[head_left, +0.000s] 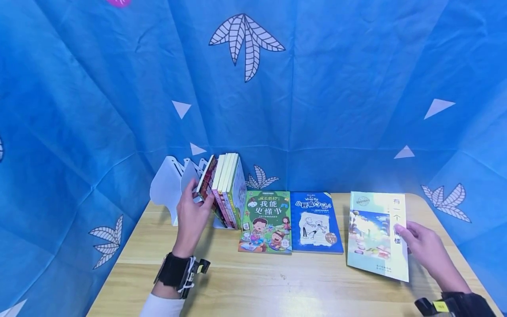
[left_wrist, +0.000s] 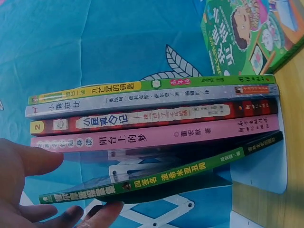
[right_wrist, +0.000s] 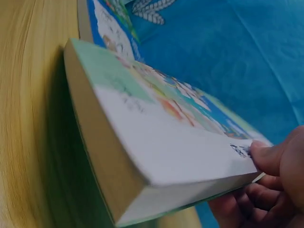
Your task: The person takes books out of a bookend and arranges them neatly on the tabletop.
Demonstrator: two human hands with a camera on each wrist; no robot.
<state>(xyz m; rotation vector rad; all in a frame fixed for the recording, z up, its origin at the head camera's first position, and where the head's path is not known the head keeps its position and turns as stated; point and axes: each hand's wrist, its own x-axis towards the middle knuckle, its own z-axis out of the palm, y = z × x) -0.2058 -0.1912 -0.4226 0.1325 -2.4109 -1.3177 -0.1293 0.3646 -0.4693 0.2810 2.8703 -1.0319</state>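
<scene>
At the row of upright books, my left hand (head_left: pixel 192 214) has its thumb and fingers on either side of a thin green-spined book (left_wrist: pixel 185 167). That book leans left, apart at the top from the pink-spined book (left_wrist: pixel 156 137) beside it. On the right, my right hand (head_left: pixel 425 246) pinches the right edge of a thick pale-green paperback (head_left: pixel 378 237), thumb on the cover and fingers beneath. In the right wrist view the paperback tilts, its edge near the hand raised from the wood.
A white expandable bookend rack (head_left: pixel 168 180) stands left of the row. A green children's book (head_left: pixel 265 222) and a blue comic-style book (head_left: pixel 318 222) lie face up side by side on the wooden table (head_left: pixel 277 286). Blue patterned cloth (head_left: pixel 336 88) hangs behind.
</scene>
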